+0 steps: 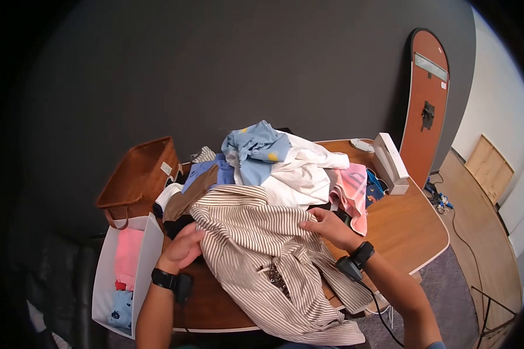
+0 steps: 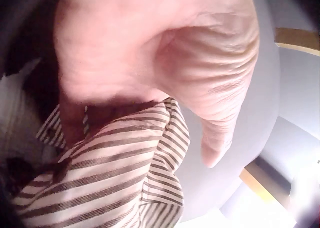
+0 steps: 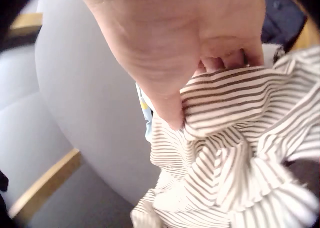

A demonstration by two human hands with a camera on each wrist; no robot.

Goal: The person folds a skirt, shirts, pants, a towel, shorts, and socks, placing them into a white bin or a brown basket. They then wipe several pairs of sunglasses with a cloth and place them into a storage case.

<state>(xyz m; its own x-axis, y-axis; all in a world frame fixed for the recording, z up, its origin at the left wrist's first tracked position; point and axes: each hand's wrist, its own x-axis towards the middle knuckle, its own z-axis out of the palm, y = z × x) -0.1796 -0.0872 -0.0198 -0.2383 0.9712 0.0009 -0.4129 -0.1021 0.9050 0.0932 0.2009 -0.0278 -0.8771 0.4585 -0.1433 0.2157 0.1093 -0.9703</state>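
A brown-and-white striped shirt (image 1: 244, 232) is spread loosely between my two hands, its lower part hanging toward the table's front edge. My right hand (image 1: 332, 228) pinches its upper right edge; in the right wrist view the thumb (image 3: 172, 113) lies on the near side and the fingers go behind the cloth. At the shirt's left edge, my left hand (image 1: 183, 247) holds a fold of striped cloth (image 2: 120, 158) with its fingers, which are mostly hidden. Its thumb (image 2: 217, 143) stands straight, away from the fabric. A dark patterned patch (image 1: 278, 282) shows through an opening in the shirt.
Behind the shirt lie a blue garment (image 1: 253, 145), a white one (image 1: 303, 180) and a pink one (image 1: 352, 195). A white box (image 1: 102, 285) with folded clothes and a brown basket (image 1: 134, 174) stand left. A white narrow box (image 1: 392, 163) is at the back right.
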